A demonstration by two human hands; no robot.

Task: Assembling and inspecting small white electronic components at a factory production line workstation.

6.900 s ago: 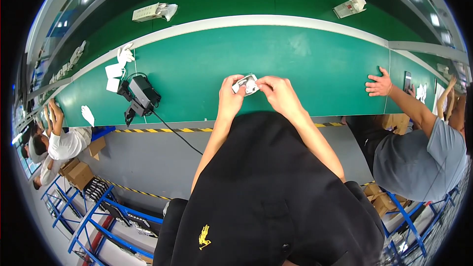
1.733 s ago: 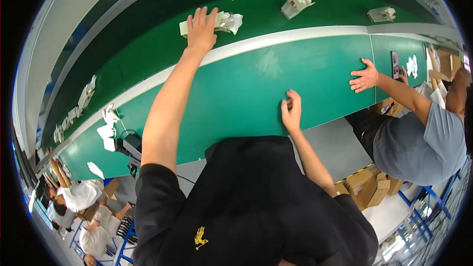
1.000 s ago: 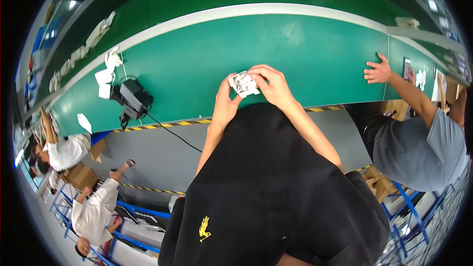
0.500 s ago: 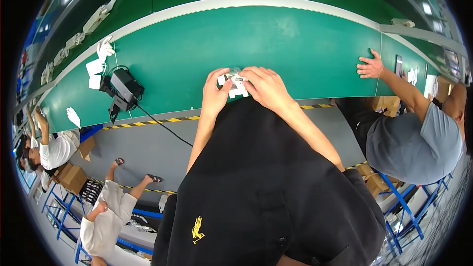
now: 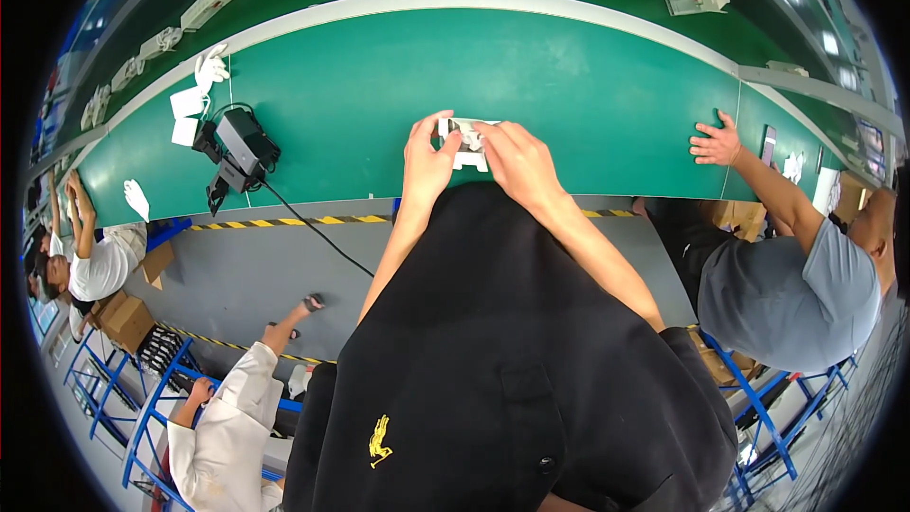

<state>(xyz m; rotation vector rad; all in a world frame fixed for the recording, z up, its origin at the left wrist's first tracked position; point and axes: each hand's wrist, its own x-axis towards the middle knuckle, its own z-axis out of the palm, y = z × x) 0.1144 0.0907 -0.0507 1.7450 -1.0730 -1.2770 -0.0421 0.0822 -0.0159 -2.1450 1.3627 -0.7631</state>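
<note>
A small white open box [image 5: 470,161] is held at the near edge of the green bench, with some white content showing inside. My left hand [image 5: 427,166] grips its left side, thumb over the top near the opening. On the opposite side, my right hand [image 5: 523,163] holds the box, its fingers reaching over the opening. Those fingers hide part of the content, and I cannot make out what it is.
Left on the green bench [image 5: 370,66] lie a black device with a cable [image 5: 248,142], white cards [image 5: 186,131] and white gloves [image 5: 136,199]. Beyond the pale rail [image 5: 474,0], a green belt carries open boxes [image 5: 698,0]. At right, a co-worker's hand [image 5: 718,140] rests on the bench.
The box has tilted between my hands, and my right fingers have come further over its opening. Boxes on the far belt have shifted right. A person in white behind me has moved.
</note>
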